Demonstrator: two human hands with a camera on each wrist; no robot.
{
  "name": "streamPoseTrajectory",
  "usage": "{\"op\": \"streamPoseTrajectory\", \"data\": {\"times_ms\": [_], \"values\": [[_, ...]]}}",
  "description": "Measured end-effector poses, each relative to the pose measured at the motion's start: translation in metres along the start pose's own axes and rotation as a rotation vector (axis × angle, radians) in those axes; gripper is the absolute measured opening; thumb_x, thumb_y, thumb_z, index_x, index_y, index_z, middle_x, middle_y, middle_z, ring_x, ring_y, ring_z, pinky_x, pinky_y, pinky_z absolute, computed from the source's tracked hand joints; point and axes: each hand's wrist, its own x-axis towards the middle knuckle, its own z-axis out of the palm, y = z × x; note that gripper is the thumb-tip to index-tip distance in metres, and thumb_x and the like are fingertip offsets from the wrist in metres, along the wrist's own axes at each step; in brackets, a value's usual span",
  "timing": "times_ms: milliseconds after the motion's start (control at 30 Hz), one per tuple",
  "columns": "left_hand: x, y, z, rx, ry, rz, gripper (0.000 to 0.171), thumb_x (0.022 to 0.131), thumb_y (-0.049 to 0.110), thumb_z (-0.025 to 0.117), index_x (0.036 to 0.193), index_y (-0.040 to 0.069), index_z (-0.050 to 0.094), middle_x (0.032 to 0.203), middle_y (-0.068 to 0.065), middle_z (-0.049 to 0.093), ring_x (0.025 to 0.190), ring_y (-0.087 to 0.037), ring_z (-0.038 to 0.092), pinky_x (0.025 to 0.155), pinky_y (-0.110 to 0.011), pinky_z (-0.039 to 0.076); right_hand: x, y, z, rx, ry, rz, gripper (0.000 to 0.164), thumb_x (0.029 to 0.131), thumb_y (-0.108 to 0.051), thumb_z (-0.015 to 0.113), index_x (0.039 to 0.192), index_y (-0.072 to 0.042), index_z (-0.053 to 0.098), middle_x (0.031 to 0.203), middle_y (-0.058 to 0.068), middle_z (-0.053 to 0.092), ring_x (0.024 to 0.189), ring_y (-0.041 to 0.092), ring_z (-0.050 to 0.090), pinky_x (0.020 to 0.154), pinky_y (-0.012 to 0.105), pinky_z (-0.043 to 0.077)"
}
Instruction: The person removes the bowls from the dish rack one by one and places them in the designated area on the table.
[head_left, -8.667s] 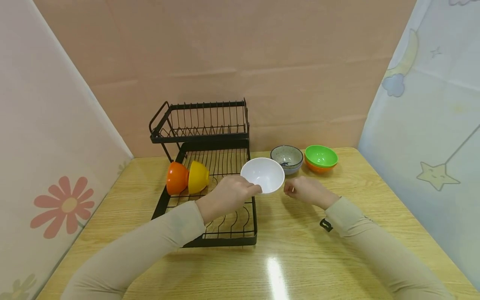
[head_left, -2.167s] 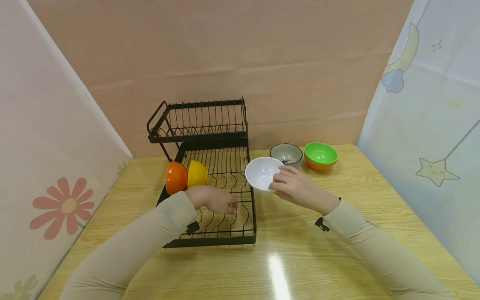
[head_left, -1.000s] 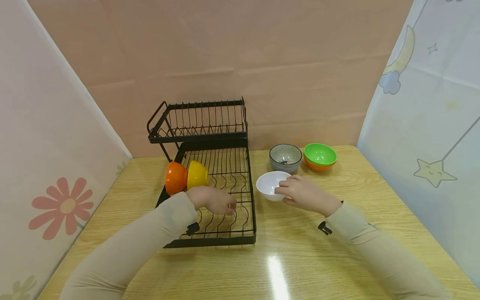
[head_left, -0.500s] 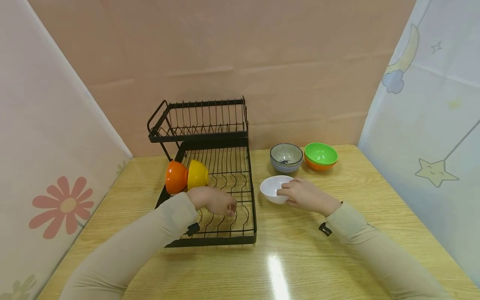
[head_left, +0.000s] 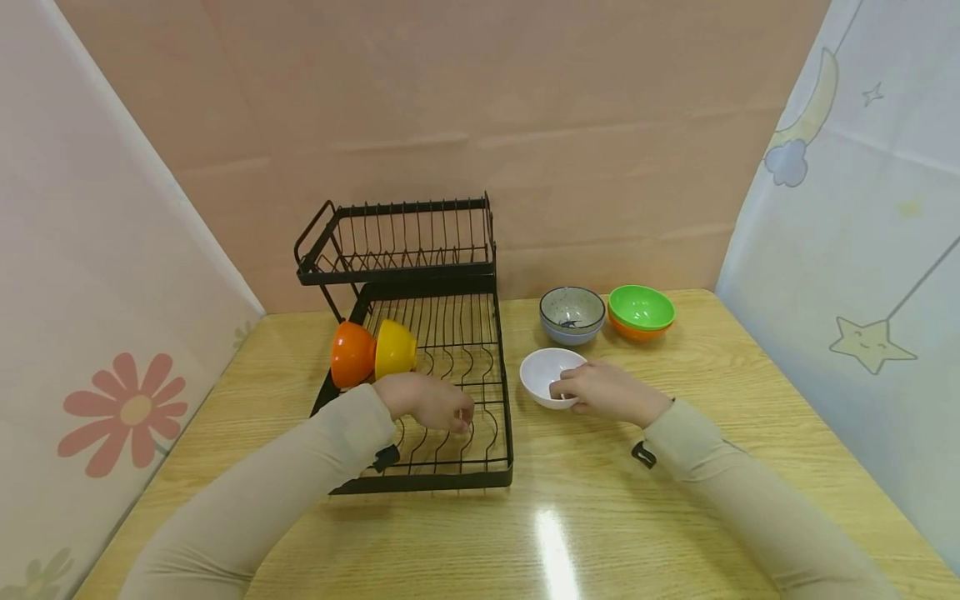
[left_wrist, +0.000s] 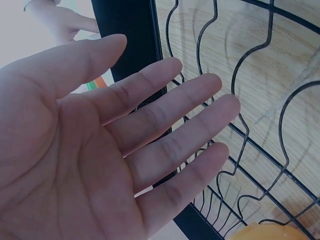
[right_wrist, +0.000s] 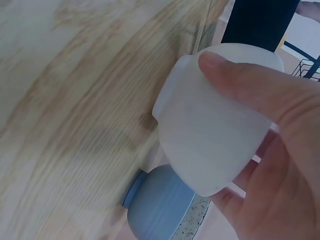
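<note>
A white bowl is at the right of the black dish rack, on or just over the table. My right hand grips its near right rim, thumb on the outer wall and fingers inside. In the right wrist view the white bowl has its foot close to the wood. My left hand hovers over the rack's lower tier, holding nothing. The left wrist view shows the left hand's palm with fingers fairly straight. An orange bowl and a yellow bowl stand on edge in the rack.
Behind the white bowl, a speckled grey bowl sits in a bluish bowl. To their right, a green bowl is nested in another orange bowl. An upper rack tier rises at the back, before a cloth wall.
Earlier my left hand held the white bowl; it passed to my right hand, which has lowered it toward the table and right of the rack. In the last half second it tilted slightly.
</note>
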Motion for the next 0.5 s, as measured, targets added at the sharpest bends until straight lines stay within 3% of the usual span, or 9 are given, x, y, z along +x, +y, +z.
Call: {"op": "streamPoseTrajectory", "data": {"times_ms": [500], "values": [[-0.0026, 0.0011, -0.0004, -0.002, -0.003, -0.009, 0.026, 0.101, 0.033, 0.05, 0.12, 0.018, 0.059, 0.122, 0.002, 0.061, 0.111, -0.015, 0.058, 0.095, -0.036, 0.047, 0.0096, 0.0023, 0.0046, -0.009, -0.018, -0.037, 0.026, 0.074, -0.016, 0.081, 0.079, -0.021, 0.056, 0.071, -0.011, 0.054, 0.071, 0.009, 0.052, 0.065, 0.031, 0.043]]}}
